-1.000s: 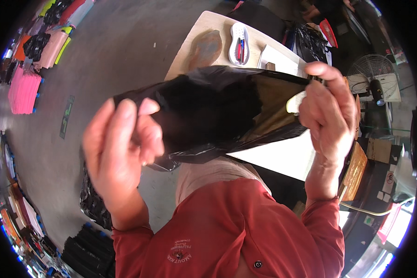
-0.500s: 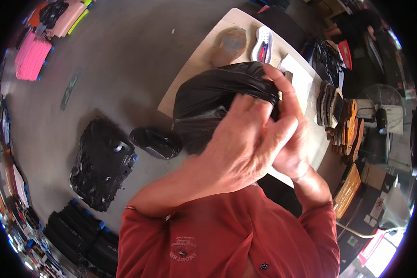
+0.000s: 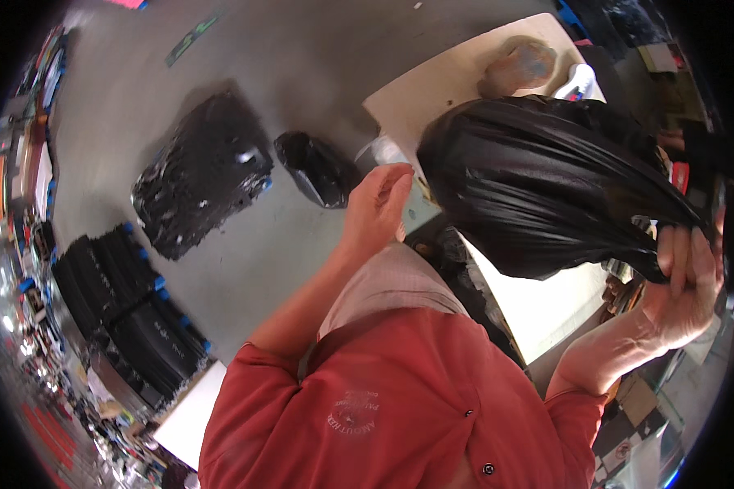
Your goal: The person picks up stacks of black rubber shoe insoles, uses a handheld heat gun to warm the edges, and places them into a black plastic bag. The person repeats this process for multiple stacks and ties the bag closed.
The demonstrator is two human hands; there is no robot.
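Observation:
A bulging black plastic bag lies over the pale tabletop, its glossy film pulled into long folds toward the right. My right hand grips the drawn-out edge of this bag, fingers closed round it. Apart from the bag, to its left, my left hand hangs in front of my body with its fingers curled together. Whatever it may hold is hidden. Some translucent white plastic shows just beyond its fingertips; I cannot tell whether they touch.
The pale table carries a flat brownish-grey rounded piece and a white shoe sole. On the floor at left are a black wrapped bundle, a smaller shiny black bag and stacked black sheets.
My hands were together at the bag's gathered edge; now they are far apart. The left has withdrawn leftward, while the right has pulled the bag's edge out to the right. The view has shifted.

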